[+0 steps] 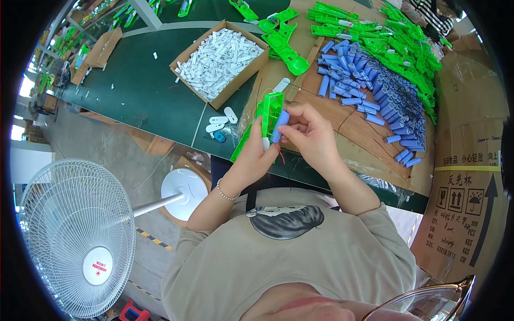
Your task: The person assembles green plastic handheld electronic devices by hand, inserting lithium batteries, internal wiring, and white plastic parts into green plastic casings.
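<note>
My left hand is closed around a bright green plastic housing, held upright over the near edge of the table. The housing has an open, ribbed frame, and a red wire hangs below it. Between the thumb and fingers of my right hand is a blue cylindrical battery, held against the housing's right side. Whether the battery sits inside the frame cannot be made out. Left of my hands lie several white oval plastic pieces and a small blue piece.
A cardboard box full of small white parts stands beyond my left hand. To the right, many wired blue batteries lie on a brown board, with green housings heaped behind. A white fan and a tall carton flank me.
</note>
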`<state>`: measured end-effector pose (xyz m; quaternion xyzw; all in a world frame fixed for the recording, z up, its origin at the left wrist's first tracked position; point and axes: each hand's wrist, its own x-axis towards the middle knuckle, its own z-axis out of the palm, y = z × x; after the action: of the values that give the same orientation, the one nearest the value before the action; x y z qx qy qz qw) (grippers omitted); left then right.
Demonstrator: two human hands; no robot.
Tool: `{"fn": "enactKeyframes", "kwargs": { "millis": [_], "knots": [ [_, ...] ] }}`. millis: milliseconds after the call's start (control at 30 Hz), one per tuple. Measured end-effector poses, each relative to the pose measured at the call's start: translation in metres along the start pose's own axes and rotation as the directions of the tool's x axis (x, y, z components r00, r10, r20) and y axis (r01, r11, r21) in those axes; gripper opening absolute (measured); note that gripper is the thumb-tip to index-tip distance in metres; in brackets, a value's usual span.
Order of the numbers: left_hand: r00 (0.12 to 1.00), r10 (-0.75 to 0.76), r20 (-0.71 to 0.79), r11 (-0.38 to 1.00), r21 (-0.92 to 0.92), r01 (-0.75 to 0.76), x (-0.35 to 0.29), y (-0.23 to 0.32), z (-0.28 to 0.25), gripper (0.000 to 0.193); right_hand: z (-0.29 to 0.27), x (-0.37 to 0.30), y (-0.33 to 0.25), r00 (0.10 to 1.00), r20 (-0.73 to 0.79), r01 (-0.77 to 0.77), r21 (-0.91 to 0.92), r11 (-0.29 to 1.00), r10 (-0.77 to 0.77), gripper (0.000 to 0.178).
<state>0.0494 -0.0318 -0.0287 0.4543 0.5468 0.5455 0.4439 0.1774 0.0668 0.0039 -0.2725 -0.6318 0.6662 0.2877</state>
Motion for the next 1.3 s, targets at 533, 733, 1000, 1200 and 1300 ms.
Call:
{"fn": "enactKeyframes", "kwargs": {
  "millis": [533,733,1000,1200,1300],
  "knots": [
    [0.998,0.055,0.038,0.974,-0.221,-0.046,-0.023,0.002,-0.018,0.063,0.024,0.019,0.002,0.938,0.299,-0.307,0.489,0.816,0.173,0.065],
    [1.000,-0.022,0.021,0.935,-0.352,0.028,-0.032,0.002,-0.029,0.074,0.043,0.021,0.004,0.873,0.417,-0.426,0.406,0.808,0.251,0.047],
    [1.000,0.020,0.010,0.938,-0.348,-0.015,-0.038,0.002,-0.042,0.064,0.066,0.033,0.003,0.873,0.386,-0.465,0.476,0.747,0.297,0.038],
    [0.995,0.075,-0.065,0.721,-0.685,-0.099,-0.042,-0.015,-0.052,0.046,0.088,0.035,-0.008,0.888,0.268,-0.434,0.224,0.872,0.373,0.029],
    [0.980,0.018,-0.198,0.814,-0.566,-0.129,-0.048,-0.020,-0.055,0.038,0.098,0.046,-0.020,0.872,0.299,-0.357,-0.153,0.922,0.387,0.027]
  ]
}}
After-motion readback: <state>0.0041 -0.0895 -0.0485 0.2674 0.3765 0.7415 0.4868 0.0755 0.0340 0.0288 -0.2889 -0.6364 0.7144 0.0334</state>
